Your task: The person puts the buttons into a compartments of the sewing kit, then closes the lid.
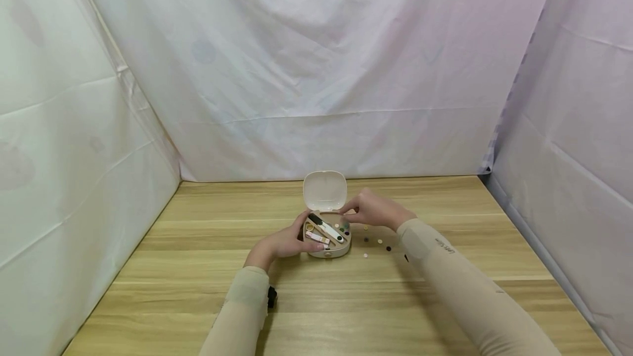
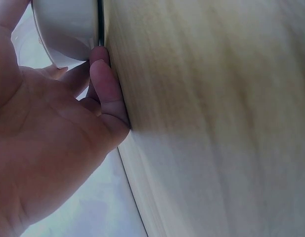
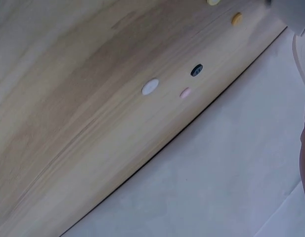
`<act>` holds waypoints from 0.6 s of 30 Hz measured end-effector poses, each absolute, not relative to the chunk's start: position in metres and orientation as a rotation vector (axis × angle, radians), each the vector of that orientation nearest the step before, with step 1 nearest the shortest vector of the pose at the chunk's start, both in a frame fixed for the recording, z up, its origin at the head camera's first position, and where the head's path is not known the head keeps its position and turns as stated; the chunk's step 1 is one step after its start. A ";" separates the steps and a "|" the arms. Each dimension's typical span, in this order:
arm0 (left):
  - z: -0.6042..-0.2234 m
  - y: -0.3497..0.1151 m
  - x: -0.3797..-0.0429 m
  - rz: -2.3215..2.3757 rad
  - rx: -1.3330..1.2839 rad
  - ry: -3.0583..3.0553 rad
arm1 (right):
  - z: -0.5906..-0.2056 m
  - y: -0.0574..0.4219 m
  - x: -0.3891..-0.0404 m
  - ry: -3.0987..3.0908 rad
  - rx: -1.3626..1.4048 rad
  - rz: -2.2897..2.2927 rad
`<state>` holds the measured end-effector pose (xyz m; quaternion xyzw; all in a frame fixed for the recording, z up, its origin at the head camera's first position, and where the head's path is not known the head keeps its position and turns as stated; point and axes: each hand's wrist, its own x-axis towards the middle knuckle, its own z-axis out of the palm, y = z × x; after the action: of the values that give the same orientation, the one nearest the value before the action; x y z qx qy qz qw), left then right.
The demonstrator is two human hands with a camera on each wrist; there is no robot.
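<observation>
A small white sewing box [image 1: 328, 254] stands on the table with its lid [image 1: 325, 190] raised at the back. Inside lie a white tool with a black end [image 1: 326, 228], a pink-and-white strip [image 1: 317, 238], a yellow ring-shaped item [image 1: 310, 227] and several small buttons [image 1: 342, 229]. My left hand [image 1: 286, 242] grips the box's left side, thumb at the front; the left wrist view shows its fingers [image 2: 105, 81] against the box wall [image 2: 68, 29]. Over the right rear compartment, my right hand [image 1: 377, 210] has its fingertips bent down; whether they pinch anything is too small to tell.
Right of the box, loose buttons lie scattered on the wooden table [image 1: 198, 290], among them a black one [image 1: 388, 248], a white one [image 3: 150, 87], a pink one [image 3: 186, 92] and an orange one [image 3: 237, 19]. White cloth [image 1: 296, 70] hangs behind and on both sides.
</observation>
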<state>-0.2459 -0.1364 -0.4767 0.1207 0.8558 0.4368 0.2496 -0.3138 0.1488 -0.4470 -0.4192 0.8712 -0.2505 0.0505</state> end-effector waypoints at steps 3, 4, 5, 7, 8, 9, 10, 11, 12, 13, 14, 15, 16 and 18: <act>-0.477 -0.137 -0.246 1.191 0.333 2.337 | -0.446 0.153 -0.314 2.667 -1.293 -0.771; -0.477 -0.137 -0.246 1.192 0.336 2.338 | -0.445 0.154 -0.315 2.669 -1.295 -0.782; -0.478 -0.137 -0.246 1.195 0.338 2.337 | -0.444 0.155 -0.315 2.668 -1.296 -0.795; -0.478 -0.137 -0.246 1.199 0.345 2.335 | -0.442 0.157 -0.314 2.670 -1.292 -0.807; -0.478 -0.137 -0.246 1.201 0.347 2.334 | -0.440 0.158 -0.314 2.670 -1.279 -0.816; -0.478 -0.137 -0.246 1.200 0.350 2.333 | -0.438 0.159 -0.313 2.670 -1.260 -0.819; -0.478 -0.137 -0.246 1.203 0.354 2.332 | -0.435 0.160 -0.313 2.668 -1.240 -0.821; -0.478 -0.137 -0.246 1.204 0.356 2.332 | -0.433 0.162 -0.312 2.667 -1.216 -0.820; -0.478 -0.137 -0.246 1.203 0.355 2.333 | -0.431 0.163 -0.311 2.667 -1.190 -0.817; -0.478 -0.137 -0.246 1.201 0.351 2.333 | -0.430 0.164 -0.310 2.667 -1.167 -0.817; -0.478 -0.137 -0.246 1.201 0.351 2.334 | -0.429 0.166 -0.309 2.667 -1.143 -0.818; -0.479 -0.137 -0.246 1.201 0.350 2.336 | -0.428 0.167 -0.308 2.667 -1.126 -0.818; -0.479 -0.137 -0.246 1.203 0.347 2.336 | -0.428 0.169 -0.307 2.667 -1.115 -0.821; -0.479 -0.137 -0.246 1.202 0.337 2.337 | -0.428 0.174 -0.305 2.676 -1.103 -0.811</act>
<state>-0.2461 -0.1366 -0.4790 0.1234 0.8554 0.4401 0.2435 -0.3049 0.1741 -0.4283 -0.3660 0.8882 -0.2692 0.0678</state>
